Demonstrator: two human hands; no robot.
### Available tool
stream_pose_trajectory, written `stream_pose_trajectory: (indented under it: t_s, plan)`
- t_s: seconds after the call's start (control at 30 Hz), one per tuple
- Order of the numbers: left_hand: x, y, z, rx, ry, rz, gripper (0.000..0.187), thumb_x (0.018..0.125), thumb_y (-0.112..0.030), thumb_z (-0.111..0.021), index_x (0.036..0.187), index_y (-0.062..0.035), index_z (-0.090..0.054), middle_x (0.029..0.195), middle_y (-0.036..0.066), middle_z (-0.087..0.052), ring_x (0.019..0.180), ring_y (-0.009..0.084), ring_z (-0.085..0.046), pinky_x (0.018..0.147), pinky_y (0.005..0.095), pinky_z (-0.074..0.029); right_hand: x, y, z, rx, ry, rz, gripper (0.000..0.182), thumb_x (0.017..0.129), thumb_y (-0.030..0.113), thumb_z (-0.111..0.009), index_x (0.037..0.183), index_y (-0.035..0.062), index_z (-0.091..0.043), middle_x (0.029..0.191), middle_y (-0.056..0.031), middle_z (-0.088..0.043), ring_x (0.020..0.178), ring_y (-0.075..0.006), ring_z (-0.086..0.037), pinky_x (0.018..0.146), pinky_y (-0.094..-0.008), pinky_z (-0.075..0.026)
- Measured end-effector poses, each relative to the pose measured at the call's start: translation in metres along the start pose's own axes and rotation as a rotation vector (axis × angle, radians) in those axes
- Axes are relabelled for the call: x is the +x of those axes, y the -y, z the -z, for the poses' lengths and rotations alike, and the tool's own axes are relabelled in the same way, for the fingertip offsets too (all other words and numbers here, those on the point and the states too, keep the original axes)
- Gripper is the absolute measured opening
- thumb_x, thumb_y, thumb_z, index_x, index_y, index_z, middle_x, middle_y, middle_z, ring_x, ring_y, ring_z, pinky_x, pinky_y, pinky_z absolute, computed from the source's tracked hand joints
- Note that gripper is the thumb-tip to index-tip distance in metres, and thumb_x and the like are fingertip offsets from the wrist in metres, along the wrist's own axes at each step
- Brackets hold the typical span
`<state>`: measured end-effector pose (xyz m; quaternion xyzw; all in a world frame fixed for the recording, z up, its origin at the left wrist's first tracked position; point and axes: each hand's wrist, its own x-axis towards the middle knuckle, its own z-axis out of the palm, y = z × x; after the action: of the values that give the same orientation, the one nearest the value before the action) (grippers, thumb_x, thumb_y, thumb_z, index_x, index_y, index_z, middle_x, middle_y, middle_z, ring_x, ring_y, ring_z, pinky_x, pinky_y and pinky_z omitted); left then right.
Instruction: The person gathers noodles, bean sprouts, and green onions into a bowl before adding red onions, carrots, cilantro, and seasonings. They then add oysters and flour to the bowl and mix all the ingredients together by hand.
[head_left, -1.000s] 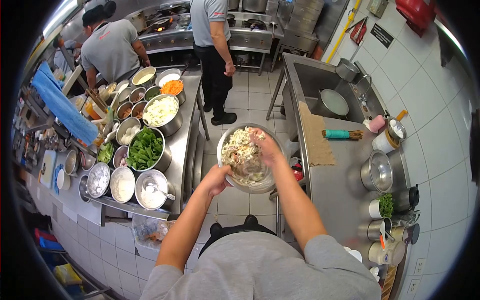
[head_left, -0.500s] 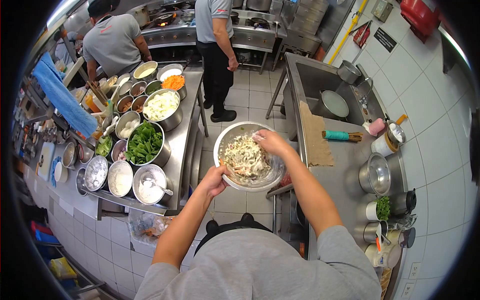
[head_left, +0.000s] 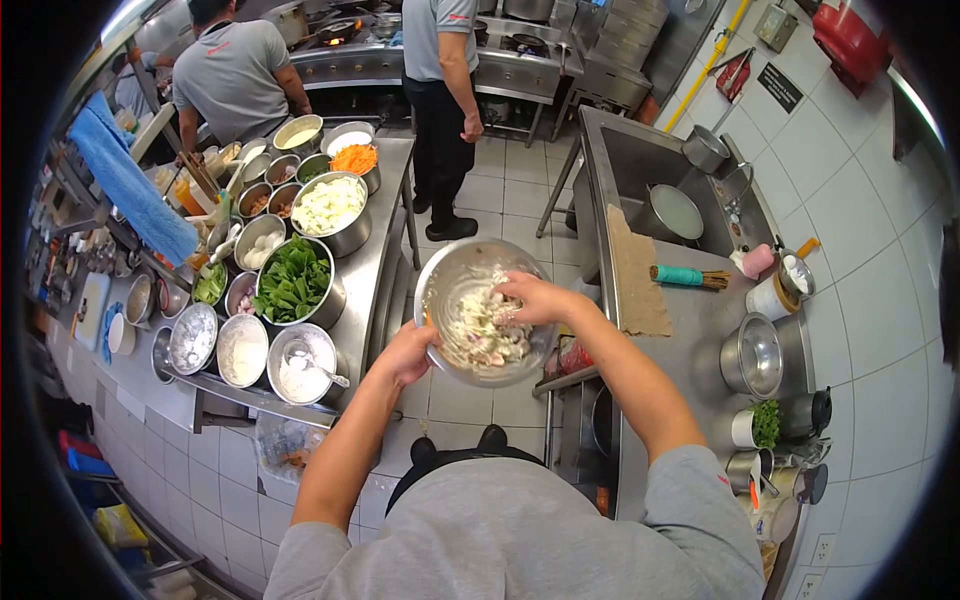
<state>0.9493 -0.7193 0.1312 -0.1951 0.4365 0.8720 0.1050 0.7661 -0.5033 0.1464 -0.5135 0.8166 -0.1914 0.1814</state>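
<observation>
A metal mixing bowl (head_left: 434,272) is held tilted in the air before me. In it lies a pale, wet batter mixture (head_left: 480,318) with shredded vegetable pieces. My left hand (head_left: 408,353) grips the bowl's left rim, thumb over the edge. My right hand (head_left: 538,300) reaches inside from the right, its fingers curled into the mixture with bits sticking to them. The fingertips are partly hidden by the food.
To the left, a steel table (head_left: 385,215) carries leafy greens (head_left: 293,280), chopped cabbage (head_left: 330,205), shredded carrot (head_left: 354,159) and bowls of white powder (head_left: 240,350). At right stand a sink (head_left: 625,150) and counter (head_left: 680,370). Two people (head_left: 437,100) (head_left: 235,80) are near the stoves.
The bowl has tilted and shifted slightly left. My right hand has moved from the far rim down into the mixture, which is now gathered toward the right side of the bowl.
</observation>
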Motion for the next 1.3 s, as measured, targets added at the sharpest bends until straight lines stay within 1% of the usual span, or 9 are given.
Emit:
stream_pose_trajectory:
  t_s: [0.13, 0.17, 0.3, 0.43, 0.7, 1.03, 1.2, 1.27, 1.3]
  plan:
    - [0.021, 0.04, -0.008, 0.085, -0.132, -0.303, 0.048, 0.074, 0.003, -0.05, 0.121, -0.0001, -0.052, 0.108, 0.009, -0.061, 0.098, 0.0199, -0.058, 0.082, 0.0344, -0.049, 0.002, 0.009, -0.044, 0.31, -0.229, -0.379, 0.084, 0.077, 0.045, -0.076, 0.141, 0.0035, -0.04, 0.136, -0.0219, -0.048, 0.127, -0.0349, -0.048, 0.105, -0.0397, -0.04]
    - [0.013, 0.037, -0.028, 0.053, -0.205, -0.277, 0.054, 0.074, 0.002, -0.049, 0.128, -0.0007, -0.047, 0.115, 0.009, -0.056, 0.105, 0.0195, -0.054, 0.088, 0.0345, -0.046, 0.003, 0.012, -0.059, 0.726, -0.264, -0.508, 0.078, 0.082, 0.034, -0.076, 0.143, 0.006, -0.037, 0.129, -0.0172, -0.053, 0.118, -0.0282, -0.054, 0.098, -0.0384, -0.046]
    - [0.025, 0.052, -0.035, 0.113, -0.103, -0.171, 0.067, 0.076, -0.002, -0.05, 0.141, -0.0069, -0.033, 0.119, 0.011, -0.055, 0.1, 0.023, -0.059, 0.076, 0.0376, -0.054, 0.014, 0.034, -0.079, 1.552, -0.474, -0.487, 0.052, 0.087, 0.023, -0.071, 0.131, 0.005, -0.048, 0.118, -0.0097, -0.06, 0.107, -0.0186, -0.059, 0.092, -0.0344, -0.048]
    - [0.026, 0.034, -0.031, 0.288, -0.045, 0.007, 0.065, 0.076, -0.001, -0.051, 0.139, -0.0062, -0.035, 0.116, 0.011, -0.057, 0.098, 0.0261, -0.062, 0.071, 0.0418, -0.057, 0.018, 0.022, -0.061, 1.719, -0.484, -0.38, 0.034, 0.09, 0.023, -0.068, 0.116, 0.0059, -0.055, 0.1, -0.0038, -0.064, 0.092, -0.0139, -0.063, 0.084, -0.029, -0.051]
    - [0.029, 0.016, -0.015, -0.153, 0.02, 0.14, 0.048, 0.076, 0.002, -0.051, 0.121, 0.0162, -0.042, 0.111, 0.025, -0.06, 0.09, 0.0367, -0.067, 0.082, 0.0526, -0.057, -0.008, 0.004, 0.01, 1.303, -0.227, -0.206, 0.026, 0.093, 0.023, -0.063, 0.109, 0.0034, -0.066, 0.104, -0.0033, -0.067, 0.094, -0.0132, -0.062, 0.087, -0.0299, -0.048]
    - [0.034, 0.023, -0.018, -0.113, 0.032, 0.149, 0.041, 0.076, 0.003, -0.052, 0.116, 0.0125, -0.05, 0.108, 0.021, -0.062, 0.09, 0.0316, -0.067, 0.083, 0.0468, -0.057, 0.022, 0.026, -0.003, 0.352, -0.169, -0.292, 0.039, 0.086, 0.041, -0.067, 0.107, 0.0079, -0.069, 0.105, -0.0145, -0.069, 0.095, -0.0279, -0.066, 0.085, -0.0366, -0.05]
    - [0.036, 0.02, 0.002, -0.12, 0.04, 0.181, 0.038, 0.073, 0.004, -0.054, 0.11, 0.0099, -0.055, 0.102, 0.017, -0.065, 0.09, 0.027, -0.067, 0.084, 0.0386, -0.056, 0.015, 0.033, 0.001, 0.122, 0.346, 0.108, 0.034, 0.083, 0.036, -0.066, 0.107, 0.012, -0.069, 0.092, -0.0197, -0.068, 0.086, -0.0349, -0.064, 0.079, -0.0399, -0.051]
    - [0.023, 0.004, -0.007, -0.079, 0.006, 0.161, 0.035, 0.072, 0.004, -0.053, 0.106, 0.0084, -0.058, 0.099, 0.015, -0.065, 0.085, 0.0249, -0.067, 0.08, 0.0372, -0.056, 0.015, 0.008, 0.003, 0.158, 0.355, 0.007, 0.031, 0.083, 0.033, -0.068, 0.106, 0.0122, -0.069, 0.1, -0.0187, -0.067, 0.084, -0.0353, -0.065, 0.081, -0.0405, -0.051]
    - [0.017, -0.003, -0.014, -0.053, -0.005, 0.102, 0.033, 0.072, 0.003, -0.053, 0.104, 0.008, -0.058, 0.096, 0.013, -0.065, 0.082, 0.0238, -0.066, 0.078, 0.0369, -0.056, 0.014, -0.014, -0.007, 0.113, 0.046, 0.089, 0.033, 0.082, 0.031, -0.069, 0.11, 0.0128, -0.068, 0.105, -0.0187, -0.066, 0.084, -0.0346, -0.065, 0.081, -0.0401, -0.051]
